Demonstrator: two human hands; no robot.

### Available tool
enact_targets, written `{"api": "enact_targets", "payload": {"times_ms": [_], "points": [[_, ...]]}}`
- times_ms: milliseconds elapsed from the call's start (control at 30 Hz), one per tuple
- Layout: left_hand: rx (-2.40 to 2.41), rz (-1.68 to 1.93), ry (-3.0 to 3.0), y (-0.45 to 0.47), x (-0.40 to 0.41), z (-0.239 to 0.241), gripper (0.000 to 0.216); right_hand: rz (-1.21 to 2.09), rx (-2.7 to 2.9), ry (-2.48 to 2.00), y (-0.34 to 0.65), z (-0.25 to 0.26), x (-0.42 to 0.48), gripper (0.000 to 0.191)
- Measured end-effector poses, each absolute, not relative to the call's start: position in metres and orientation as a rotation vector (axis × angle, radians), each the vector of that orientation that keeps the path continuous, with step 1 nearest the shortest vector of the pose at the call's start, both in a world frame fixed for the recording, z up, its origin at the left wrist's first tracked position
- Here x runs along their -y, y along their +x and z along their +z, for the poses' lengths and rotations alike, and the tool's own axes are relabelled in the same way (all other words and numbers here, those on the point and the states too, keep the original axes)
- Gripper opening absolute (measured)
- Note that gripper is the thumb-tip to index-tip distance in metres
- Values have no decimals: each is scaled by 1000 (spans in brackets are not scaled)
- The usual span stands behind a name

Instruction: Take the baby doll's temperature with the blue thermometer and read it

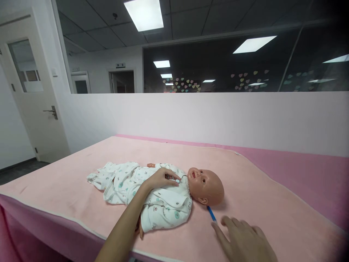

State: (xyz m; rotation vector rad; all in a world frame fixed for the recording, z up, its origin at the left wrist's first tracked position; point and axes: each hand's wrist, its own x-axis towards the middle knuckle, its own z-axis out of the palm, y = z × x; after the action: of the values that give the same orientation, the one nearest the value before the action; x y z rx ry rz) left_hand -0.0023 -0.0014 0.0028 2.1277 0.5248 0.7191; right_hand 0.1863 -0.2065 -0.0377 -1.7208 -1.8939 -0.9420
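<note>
My left hand point(160, 178) rests fingers-down on the doll point(163, 193), chest just under my palm; my right hand point(242, 240) lies spread, pen point(211, 214) at its fingertips. Doll seems light, clothes soft; hold its torso.

The left hand point(163, 178) reaches toward twelve o'clock on a bare, outstretched forearm, fingers loosely curled, palm down. The right hand point(242, 240) lies flat at five o'clock, fingers spread.
</note>
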Motion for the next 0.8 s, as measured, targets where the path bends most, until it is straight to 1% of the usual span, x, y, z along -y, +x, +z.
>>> {"api": "enact_targets", "payload": {"times_ms": [33, 100, 200, 333, 400, 467, 567, 667, 733, 800], "points": [[-539, 721, 2117, -2, 1, 2, 34, -924, 1873, -1684, 175, -29, 197, 20], [-556, 720, 2100, -2, 0, 2, 35, -772, 2013, -1594, 151, -15, 178, 15], [-552, 723, 2081, -2, -1, 1, 35, -609, 2242, -1462, 127, -9, 151, 13], [-527, 731, 2039, -2, -3, 0, 33, -421, 2397, -1281, 126, -5, 130, 17], [-512, 724, 2003, -3, -4, -1, 33, -243, 2362, -1259, 132, 3, 124, 19], [-504, 716, 1975, -3, -5, -1, 33, -153, 2272, -1294, 137, 12, 117, 22], [-464, 714, 1972, -5, -4, 0, 33, -316, 2132, -1398, 139, 18, 103, 25], [-394, 699, 1985, -7, -3, 2, 30, -534, 2039, -1433, 138, 8, 89, 24], [-370, 682, 1988, -8, -3, 2, 29, -597, 1994, -1413, 137, -2, 84, 25], [-386, 664, 1983, -8, -4, 2, 29, -589, 1973, -1387, 137, -11, 84, 26]]}}
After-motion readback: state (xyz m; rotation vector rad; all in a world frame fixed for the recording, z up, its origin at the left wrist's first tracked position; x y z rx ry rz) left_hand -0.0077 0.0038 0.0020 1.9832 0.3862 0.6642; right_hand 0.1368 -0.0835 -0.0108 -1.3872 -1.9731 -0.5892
